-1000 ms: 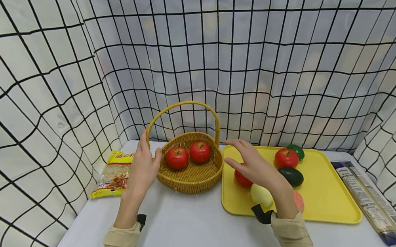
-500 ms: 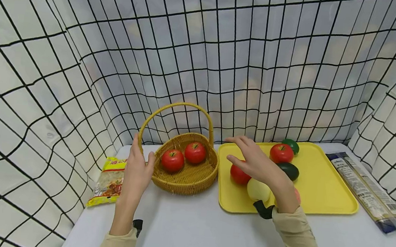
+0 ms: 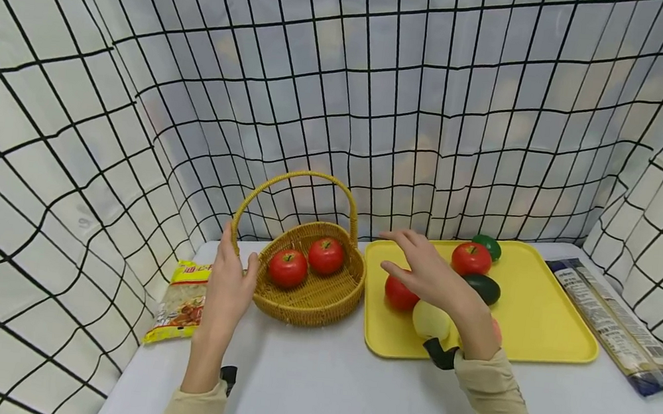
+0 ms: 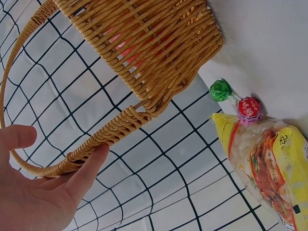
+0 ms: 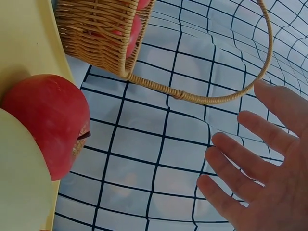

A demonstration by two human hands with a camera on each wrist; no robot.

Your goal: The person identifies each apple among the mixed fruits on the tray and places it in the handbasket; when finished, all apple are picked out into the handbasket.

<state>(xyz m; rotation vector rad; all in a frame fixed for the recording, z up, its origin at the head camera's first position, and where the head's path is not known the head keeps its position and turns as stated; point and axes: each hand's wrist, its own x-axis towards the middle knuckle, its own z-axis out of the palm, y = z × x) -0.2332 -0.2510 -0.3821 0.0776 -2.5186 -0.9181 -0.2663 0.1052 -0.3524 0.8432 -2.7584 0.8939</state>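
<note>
A wicker basket with a tall arched handle stands at the back, holding two tomatoes. My left hand is at the basket's left side. In the left wrist view its straight fingers touch the handle, with the thumb held apart. To the basket's right, my right hand hovers over the left part of the yellow tray, fingers spread and holding nothing. Beneath it lie a red apple and a pale yellow-green round fruit, both partly hidden in the head view.
Farther right on the tray are a tomato, a dark green oval fruit and a green fruit. A yellow food packet lies left, near wrapped lollipops. A long packet lies right. Black netting surrounds the table.
The head view has shifted slightly, so the scene sits a little differently in frame. Both hands keep nearly the same places beside the basket and above the tray.
</note>
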